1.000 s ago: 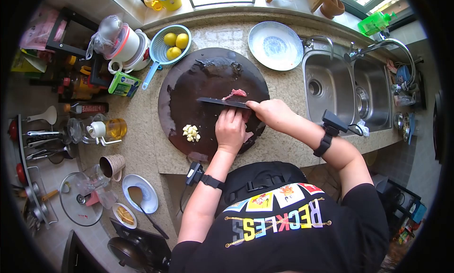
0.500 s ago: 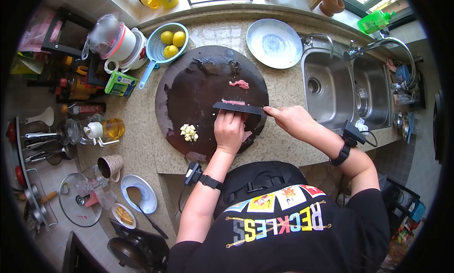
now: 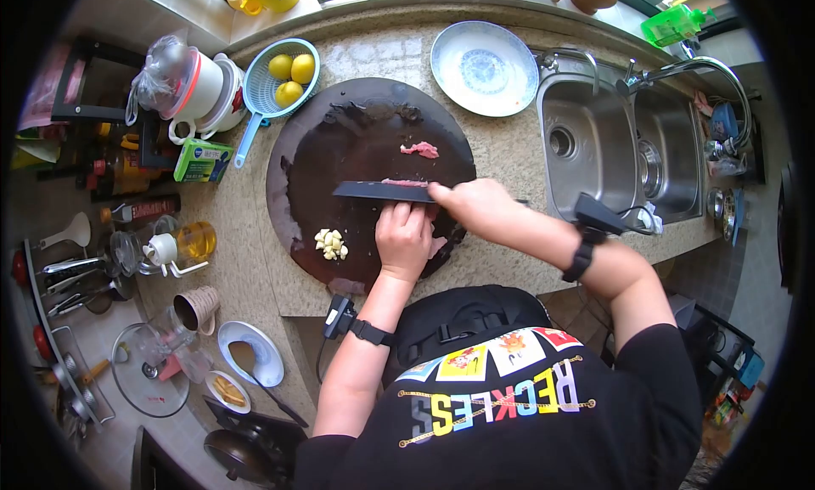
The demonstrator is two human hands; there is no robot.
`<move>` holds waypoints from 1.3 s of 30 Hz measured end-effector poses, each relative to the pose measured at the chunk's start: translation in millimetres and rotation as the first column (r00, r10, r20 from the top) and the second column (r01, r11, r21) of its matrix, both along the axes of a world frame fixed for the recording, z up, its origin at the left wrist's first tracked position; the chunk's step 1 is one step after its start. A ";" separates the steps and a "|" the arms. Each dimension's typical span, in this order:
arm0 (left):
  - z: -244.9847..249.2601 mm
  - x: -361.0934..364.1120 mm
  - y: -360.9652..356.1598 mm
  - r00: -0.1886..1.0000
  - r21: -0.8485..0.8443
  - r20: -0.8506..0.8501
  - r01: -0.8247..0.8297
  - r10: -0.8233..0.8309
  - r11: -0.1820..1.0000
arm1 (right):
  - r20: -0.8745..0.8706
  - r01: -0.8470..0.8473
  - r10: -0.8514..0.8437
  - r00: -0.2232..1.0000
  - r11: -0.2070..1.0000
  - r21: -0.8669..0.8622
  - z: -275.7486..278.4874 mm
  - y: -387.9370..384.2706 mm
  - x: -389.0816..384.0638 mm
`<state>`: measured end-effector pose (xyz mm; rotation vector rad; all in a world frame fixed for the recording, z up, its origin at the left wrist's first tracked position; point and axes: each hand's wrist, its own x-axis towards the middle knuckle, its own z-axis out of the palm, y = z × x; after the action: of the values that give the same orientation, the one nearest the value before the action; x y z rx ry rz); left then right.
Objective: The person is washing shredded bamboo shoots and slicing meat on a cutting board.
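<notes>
My right hand (image 3: 467,205) is closed round the handle of a dark-bladed kitchen knife (image 3: 373,191). The blade lies across the round dark chopping board (image 3: 327,163), its tip toward the left. Just below the blade, my left hand (image 3: 403,238) presses its bent fingers together onto raw meat (image 3: 437,245), most of it hidden beneath them. A cut strip of meat (image 3: 406,183) lies along the blade's far side. Farther up the board rests a small pile of sliced meat (image 3: 420,149). Chopped garlic (image 3: 331,245) is heaped at the lower left of the board.
A blue colander (image 3: 270,95) with yellow lemons stands beyond the board at left. To the right are a white-blue plate (image 3: 486,70) and a double sink (image 3: 586,171). An oil bottle (image 3: 196,241), a mug (image 3: 197,310) and a bowl (image 3: 263,367) line the left counter.
My right hand and the knife have moved left across the board, bringing the right hand close to the left. The left hand stays on the meat. The whole view has shifted slightly.
</notes>
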<state>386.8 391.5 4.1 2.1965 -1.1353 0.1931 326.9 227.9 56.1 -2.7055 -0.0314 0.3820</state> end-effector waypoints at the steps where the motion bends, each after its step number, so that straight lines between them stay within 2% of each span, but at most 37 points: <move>1: 2.4 0.1 0.1 1.000 0.004 -0.011 0.000 0.000 1.000 | 0.044 0.002 -0.004 0.999 0.999 0.047 -6.5 7.0 7.6; 5: 5.2 0.4 0.0 1.000 0.019 -0.019 -0.024 0.024 1.000 | 0.069 -0.010 0.007 0.998 0.999 0.048 -6.4 9.5 16.0; 7: 1.8 1.4 0.0 0.999 0.020 -0.027 -0.025 0.026 0.999 | -0.015 0.003 -0.003 1.000 1.000 -0.015 -2.3 -1.7 0.0; 9: 0.9 2.1 -1.1 0.998 -0.020 0.049 -0.032 0.033 0.999 | -0.057 0.015 -0.016 0.998 1.000 -0.028 8.9 -14.5 -17.6; 11: 0.8 1.7 0.1 1.000 0.001 0.016 -0.026 0.026 1.000 | -0.098 0.035 -0.039 0.994 0.999 -0.040 12.9 -21.6 -25.8; 15: -1.8 1.3 0.0 0.999 -0.002 0.043 -0.020 0.020 1.000 | -0.014 0.064 -0.064 0.998 0.998 -0.023 -0.6 -28.6 -26.3; 17: -3.3 1.0 3.2 0.999 -0.003 0.043 -0.021 0.021 1.000 | 0.168 0.215 -0.215 0.962 0.976 0.023 -11.5 -29.0 -25.1; 19: -2.1 0.8 3.3 1.000 -0.017 0.008 -0.004 0.005 1.000 | 0.201 0.223 -0.223 0.954 0.975 0.026 -3.8 -28.5 -25.2; 21: -3.6 1.0 2.7 1.000 -0.013 0.013 -0.002 0.002 1.000 | 0.089 0.168 -0.167 0.982 0.986 -0.002 11.5 -27.2 -30.6; 25: 2.7 -2.8 3.4 0.999 -0.011 0.034 -0.026 0.026 1.000 | 0.034 0.090 -0.089 0.995 0.995 -0.050 19.0 -26.3 -42.8; 27: 0.6 -2.4 4.9 0.999 0.003 0.030 -0.020 0.020 1.000 | -0.051 0.056 -0.061 0.997 0.994 -0.096 19.5 -26.8 -44.6; 31: -0.2 -3.8 5.3 0.999 0.032 0.029 -0.033 0.032 0.999 | -0.058 0.051 -0.057 0.997 0.994 -0.092 14.0 -19.1 -32.1; 33: 0.6 -4.2 4.5 0.999 0.037 0.019 -0.029 0.028 0.999 | 0.016 0.070 -0.070 0.997 0.996 -0.045 13.9 -3.5 -13.4; 37: 3.2 -3.0 4.5 1.000 0.040 0.021 -0.017 0.016 0.999 | 0.020 0.051 -0.053 0.998 0.997 0.053 5.7 2.4 0.4; 39: 2.1 -2.8 4.2 0.999 0.034 0.036 -0.028 0.027 0.999 | 0.053 0.036 -0.038 0.998 0.998 0.050 3.6 -5.0 -4.7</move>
<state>383.9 395.7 6.2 2.2484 -1.1363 0.2266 322.1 223.0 59.8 -2.6639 -0.0057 0.2932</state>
